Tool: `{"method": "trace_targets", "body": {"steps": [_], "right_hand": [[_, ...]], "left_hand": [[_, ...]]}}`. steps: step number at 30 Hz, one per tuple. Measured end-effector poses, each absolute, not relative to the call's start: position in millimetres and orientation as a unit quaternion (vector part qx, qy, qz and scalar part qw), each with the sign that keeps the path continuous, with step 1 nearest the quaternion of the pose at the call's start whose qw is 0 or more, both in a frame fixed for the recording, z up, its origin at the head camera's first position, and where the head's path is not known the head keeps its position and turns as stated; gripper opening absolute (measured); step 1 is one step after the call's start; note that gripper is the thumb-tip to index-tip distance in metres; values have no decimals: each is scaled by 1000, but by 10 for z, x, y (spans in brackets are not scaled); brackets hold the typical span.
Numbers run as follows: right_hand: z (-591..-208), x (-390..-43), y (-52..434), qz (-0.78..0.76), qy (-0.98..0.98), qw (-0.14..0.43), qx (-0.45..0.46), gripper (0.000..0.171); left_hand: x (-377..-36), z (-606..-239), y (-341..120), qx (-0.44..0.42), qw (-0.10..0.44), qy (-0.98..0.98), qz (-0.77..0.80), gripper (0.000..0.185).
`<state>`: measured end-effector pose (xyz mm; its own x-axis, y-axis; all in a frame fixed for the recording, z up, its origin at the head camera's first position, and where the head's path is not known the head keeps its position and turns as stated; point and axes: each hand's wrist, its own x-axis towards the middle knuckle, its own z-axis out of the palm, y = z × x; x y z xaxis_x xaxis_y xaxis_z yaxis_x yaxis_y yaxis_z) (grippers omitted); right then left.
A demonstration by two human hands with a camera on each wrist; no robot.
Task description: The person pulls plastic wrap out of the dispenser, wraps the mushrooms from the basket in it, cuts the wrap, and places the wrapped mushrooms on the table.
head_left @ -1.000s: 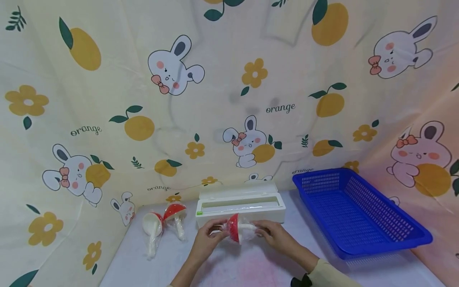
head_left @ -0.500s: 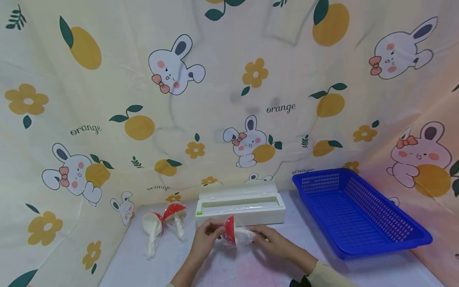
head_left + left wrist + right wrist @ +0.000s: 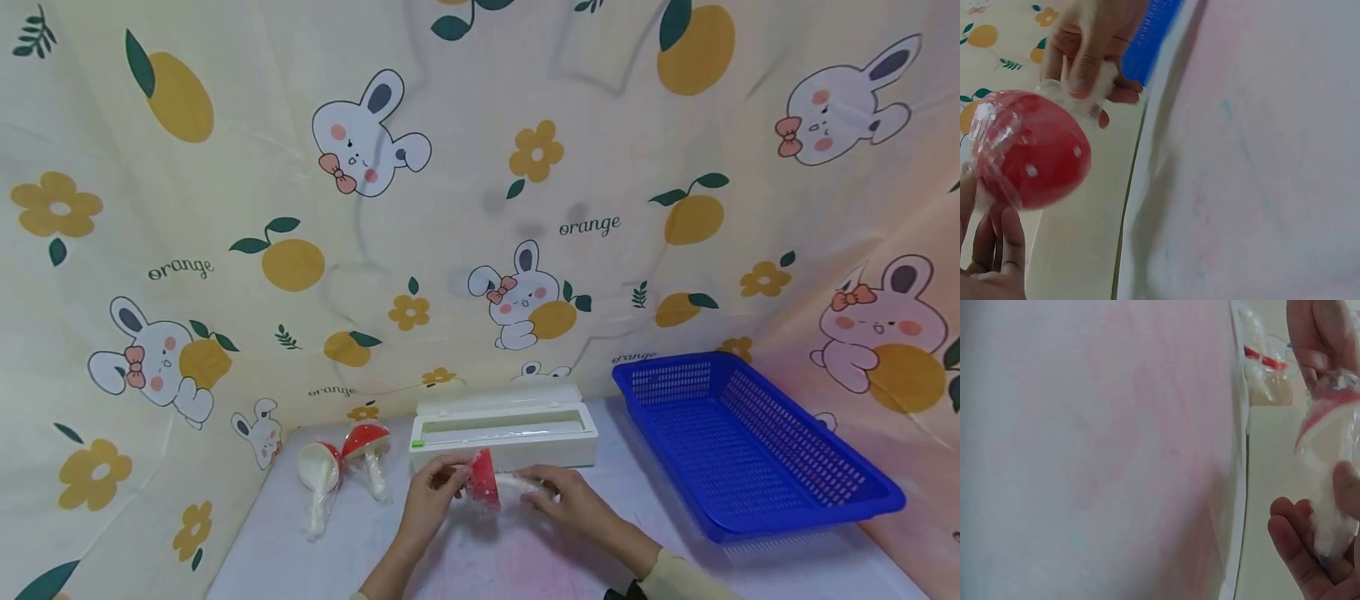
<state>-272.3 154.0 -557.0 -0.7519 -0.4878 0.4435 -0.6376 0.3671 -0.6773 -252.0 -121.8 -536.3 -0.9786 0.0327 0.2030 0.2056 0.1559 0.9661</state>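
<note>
item 1, far left of the worktop (image 3: 300, 550): two film-wrapped toy mushrooms lying side by side near the back corner, one cream-capped (image 3: 318, 472), one red-capped (image 3: 366, 443), stems toward the viewer, well apart from both hands;
item 2, left hand (image 3: 431, 498): raised just above the worktop, forearm entering from the bottom edge; fingers (image 3: 999, 240) curled and clamped on the cap end of the held mushroom;
item 3, wrapped red mushroom (image 3: 483, 479): red cap with small white dots, covered in crinkled clear film, held between the two hands just in front of the white box; cap toward the left hand, white stem toward the right; in the left wrist view the cap (image 3: 1030, 147) sits directly above the left fingers;
item 4, right hand (image 3: 567, 498): cream sleeve at the wrist, palm down; fingers (image 3: 1088, 62) bent and pinching the filmed stem end;
item 5, white film dispenser box (image 3: 504, 433): lid open, behind the hands;
item 6, blue slotted basket (image 3: 810, 517): far right, apart from the hands.
</note>
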Motion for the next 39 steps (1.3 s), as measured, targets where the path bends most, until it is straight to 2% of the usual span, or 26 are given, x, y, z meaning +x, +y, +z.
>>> {"method": "trace_targets", "body": {"steps": [4, 10, 16, 22, 30, 35, 39], "right_hand": [[-5545, -2711, 1542, 475, -814, 47, 330, 25], [-5519, -2699, 1542, 479, -812, 30, 331, 23], [-5538, -2647, 1526, 436, -831, 53, 342, 33], [-5531, -2632, 1467, 417, -856, 71, 296, 47], [-5551, -2619, 1442, 408, -860, 121, 282, 36], [-5541, -2633, 1440, 428, -852, 100, 284, 24], [-5522, -2638, 1428, 433, -854, 70, 281, 24]], "left_hand": [[-2497, -5326, -1222, -99, 62, -782, -612, 38], [-2502, -5346, -1217, -111, 44, -794, -596, 62], [-2506, -5422, -1209, -89, 74, -809, -576, 53], [-2483, -5438, -1173, -73, 68, -823, -560, 56], [-2466, -5431, -1168, -78, 54, -820, -565, 52], [-2472, -5425, -1215, -91, 22, -788, -608, 38], [-2491, -5432, -1239, -96, 25, -771, -628, 37]]}}
